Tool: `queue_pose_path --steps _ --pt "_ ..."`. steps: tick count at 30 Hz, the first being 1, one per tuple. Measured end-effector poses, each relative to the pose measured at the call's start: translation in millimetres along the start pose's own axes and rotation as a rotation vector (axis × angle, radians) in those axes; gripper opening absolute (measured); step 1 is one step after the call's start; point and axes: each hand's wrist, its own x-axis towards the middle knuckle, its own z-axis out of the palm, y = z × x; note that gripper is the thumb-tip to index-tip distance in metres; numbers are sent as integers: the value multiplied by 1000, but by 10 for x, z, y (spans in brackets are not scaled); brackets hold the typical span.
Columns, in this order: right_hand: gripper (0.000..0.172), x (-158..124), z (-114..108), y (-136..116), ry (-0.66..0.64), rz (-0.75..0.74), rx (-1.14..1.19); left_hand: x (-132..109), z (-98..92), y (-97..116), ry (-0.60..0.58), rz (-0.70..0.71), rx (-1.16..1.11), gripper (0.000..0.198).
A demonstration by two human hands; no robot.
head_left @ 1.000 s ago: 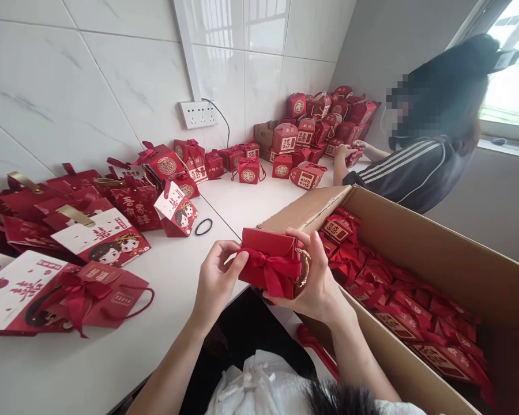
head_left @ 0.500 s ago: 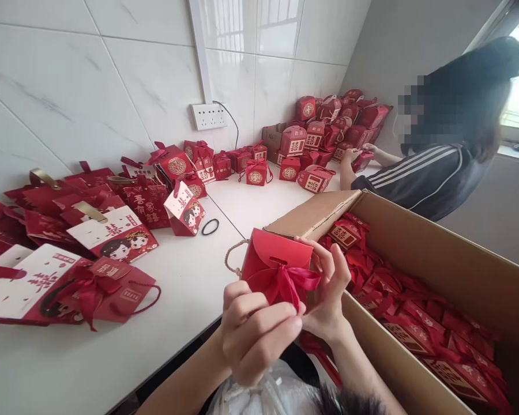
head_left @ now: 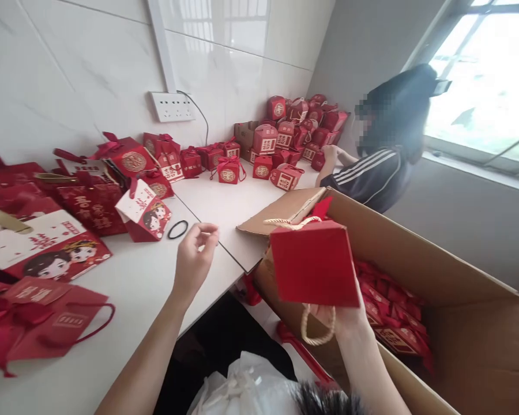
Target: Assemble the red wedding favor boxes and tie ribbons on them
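Note:
My right hand [head_left: 327,314] grips a red gift box [head_left: 313,265] from behind and below, over the near part of a cardboard carton. The box's plain face is turned to me, and its rope handles [head_left: 318,333] show above and below it. Most of my right fingers are hidden behind the box. My left hand [head_left: 195,253] is above the white table, its fingers curled toward the thumb with nothing visible in them. Just left of it lies a black ring [head_left: 177,229]. Inside the carton [head_left: 480,340] are several red boxes [head_left: 389,305] with ribbons.
Red gift bags [head_left: 89,202] and a white-and-red box [head_left: 145,212] stand on the table [head_left: 147,288] at left. More red boxes [head_left: 266,138] are piled by the wall. A co-worker [head_left: 372,173] sits at the far right by the window. A socket strip [head_left: 173,108] hangs on the wall.
My left hand has let go of the ribbon and moved left, away from the box. My right hand has turned the box so its plain side faces me. The view has swung right.

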Motion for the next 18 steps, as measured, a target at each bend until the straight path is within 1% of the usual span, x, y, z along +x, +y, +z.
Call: queue_pose_path --steps 1,2,5,7,9,11,13,14,16,18 --pt "47 -25 -63 -49 18 71 66 -13 83 -21 -81 -10 30 15" --pt "45 -51 -119 -89 39 109 125 -37 168 -29 -146 -8 56 16" --pt "42 -133 -229 -160 91 130 233 -125 406 -26 -261 55 103 16" --pt "41 -192 -275 -194 135 115 237 -169 551 -43 -320 148 129 16" --pt "41 -260 -352 -251 213 77 167 -210 699 -93 -376 290 168 17" --pt "44 -326 -509 -352 335 -8 -3 -259 849 -168 -450 461 217 22" --pt "52 -357 -760 -496 489 -153 -302 -311 981 -253 -538 595 281 31" --pt "58 -347 -913 -577 572 -242 -498 -333 1033 -292 -575 632 313 33" --pt "70 -259 -1238 -734 712 -418 -973 -370 1106 -355 -612 648 363 30" --pt "88 -84 -1545 -855 753 -482 -1233 -398 1137 -390 -601 636 375 24"
